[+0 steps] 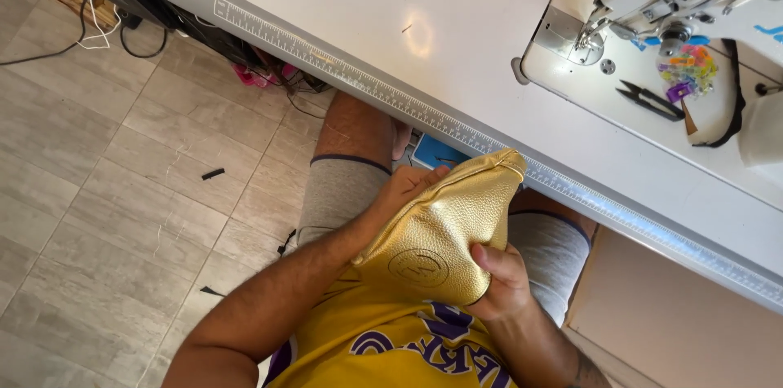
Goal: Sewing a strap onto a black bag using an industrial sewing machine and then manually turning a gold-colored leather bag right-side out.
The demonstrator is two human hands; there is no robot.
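A gold textured leather pouch (444, 225) with a round embossed mark is held over my lap, just below the table's front edge. My left hand (405, 189) grips its upper left side, fingers tucked behind the material. My right hand (502, 278) pinches its lower right corner with the thumb on top. Both hands hold the pouch tilted, its top end touching the ruler strip on the table edge.
A white sewing table (424, 37) with a printed ruler strip (391, 102) runs across the view. A white sewing machine (652, 4) stands at upper right, with black snips (650, 100) and a cluster of coloured clips (687, 68) beside it. Tiled floor (106, 184) with scraps and cables lies left.
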